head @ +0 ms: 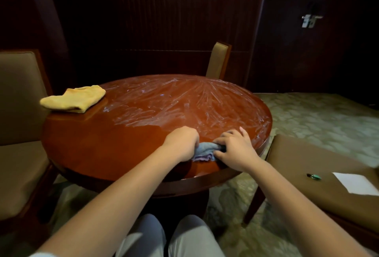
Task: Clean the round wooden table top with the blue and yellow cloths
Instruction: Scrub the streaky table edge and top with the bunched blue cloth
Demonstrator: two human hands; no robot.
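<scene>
The left hand [181, 143] and right hand [233, 147] both grip the bunched blue cloth [205, 150], mostly hidden between them, at the desk's [98, 144] near edge. The folded yellow cloth [72, 98] lies at its far-left edge. No writing is legible.

— What's the tabletop [98, 146] like?
— Round, glossy reddish wood, streaked white across its far half.
— And on it?
— A folded yellow cloth [73, 99] at the far left edge, a bunched blue cloth [205, 150] near the front edge.

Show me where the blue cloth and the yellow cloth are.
blue cloth [205, 150]: head view, bunched middle between the hands.
yellow cloth [73, 99]: head view, centre of its folded top.
</scene>
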